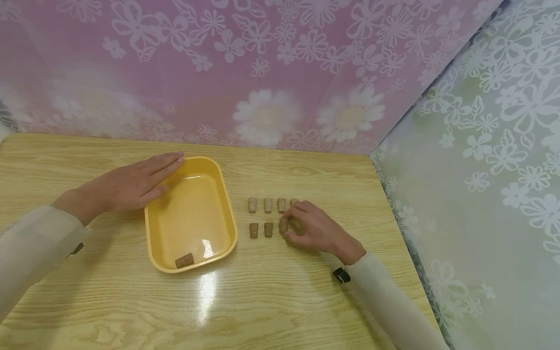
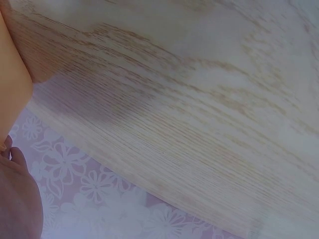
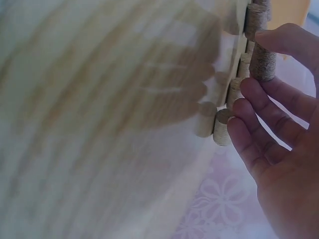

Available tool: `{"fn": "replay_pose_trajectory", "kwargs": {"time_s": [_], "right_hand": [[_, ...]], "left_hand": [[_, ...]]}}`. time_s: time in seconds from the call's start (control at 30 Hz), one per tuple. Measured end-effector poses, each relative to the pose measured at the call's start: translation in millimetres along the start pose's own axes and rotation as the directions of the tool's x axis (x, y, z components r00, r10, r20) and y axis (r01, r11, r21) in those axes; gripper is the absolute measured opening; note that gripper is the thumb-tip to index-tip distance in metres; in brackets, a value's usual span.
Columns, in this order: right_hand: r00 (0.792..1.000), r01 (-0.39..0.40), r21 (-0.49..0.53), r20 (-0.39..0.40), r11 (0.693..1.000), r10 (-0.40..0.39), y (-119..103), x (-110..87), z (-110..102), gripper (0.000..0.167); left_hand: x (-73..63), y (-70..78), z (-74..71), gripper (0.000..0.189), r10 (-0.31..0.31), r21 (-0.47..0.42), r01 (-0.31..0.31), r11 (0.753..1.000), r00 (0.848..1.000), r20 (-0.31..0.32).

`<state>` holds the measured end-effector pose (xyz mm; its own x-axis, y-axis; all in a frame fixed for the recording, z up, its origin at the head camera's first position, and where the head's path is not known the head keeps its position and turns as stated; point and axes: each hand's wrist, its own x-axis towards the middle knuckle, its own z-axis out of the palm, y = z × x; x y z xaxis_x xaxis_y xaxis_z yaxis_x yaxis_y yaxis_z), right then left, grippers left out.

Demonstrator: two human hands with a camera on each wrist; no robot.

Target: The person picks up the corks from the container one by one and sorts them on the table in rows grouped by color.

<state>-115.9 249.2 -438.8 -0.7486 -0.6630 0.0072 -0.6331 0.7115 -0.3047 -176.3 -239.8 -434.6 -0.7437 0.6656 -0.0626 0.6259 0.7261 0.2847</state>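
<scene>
A yellow plastic tray stands on the wooden table, with one cork lying on its side in the near left corner. My left hand rests on the tray's left rim, fingers straight; only part of this hand shows at the left wrist view's edge. To the tray's right, my right hand pinches a cork between thumb and fingers at the end of the nearer row. Two other corks stand in that row, one of them a darker cork. Behind, several corks form another row, the rightmost partly hidden by my hand.
The table has a light wood-grain top. A pink flowered wall covering rises along its far edge, and a pale flowered one runs down the right side. Light reflects off the tabletop near the tray.
</scene>
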Motion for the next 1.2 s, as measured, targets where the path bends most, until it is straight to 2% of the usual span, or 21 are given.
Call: {"fn": "replay_pose_trajectory", "kwargs": {"time_s": [0.4, 0.73, 1.2], "right_hand": [[1.000, 0.019, -0.016, 0.007, 1.000, -0.019, 5, -1.4, 10, 0.029], [0.999, 0.030, -0.012, 0.014, 0.999, -0.030, 4, -2.2, 12, 0.027], [1.000, 0.006, -0.019, 0.031, 1.000, -0.006, 2, -3.7, 11, 0.030]], "left_hand": [[-0.1, 1.2, -1.7, 0.074, 0.000, 0.004, 0.000, 1.000, 1.000, -0.003], [0.8, 1.6, -3.1, 0.074, -0.022, -0.009, 0.023, 1.000, 0.999, 0.030], [-1.4, 2.2, -2.7, 0.073, 0.002, -0.018, -0.002, 1.000, 1.000, -0.001]]}}
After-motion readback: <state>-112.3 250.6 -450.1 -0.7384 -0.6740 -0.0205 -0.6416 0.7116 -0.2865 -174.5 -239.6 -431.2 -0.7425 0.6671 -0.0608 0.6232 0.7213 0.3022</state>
